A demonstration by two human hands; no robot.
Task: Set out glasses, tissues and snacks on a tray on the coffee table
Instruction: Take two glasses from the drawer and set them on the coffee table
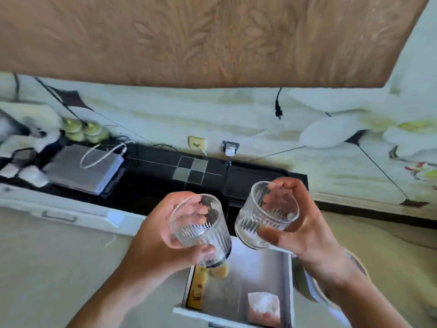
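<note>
Held above an open drawer (pixel 260 275), the left hand (pixel 163 242) and right hand (pixel 305 223) each wrap a ribbed glass (pixel 201 230), (pixel 267 216) around its sides; fragile, probably slippery, best gripped mid-wall.

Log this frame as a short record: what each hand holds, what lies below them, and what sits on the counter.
left hand: wrapped around a clear ribbed drinking glass, empty, tilted
right hand: holds a second clear ribbed glass, empty, tilted
glasses: apart, not touching
below: open white drawer with a yellow packet and a pink-and-white packet
counter: black tiled worktop, grey notebook, black tray
</note>
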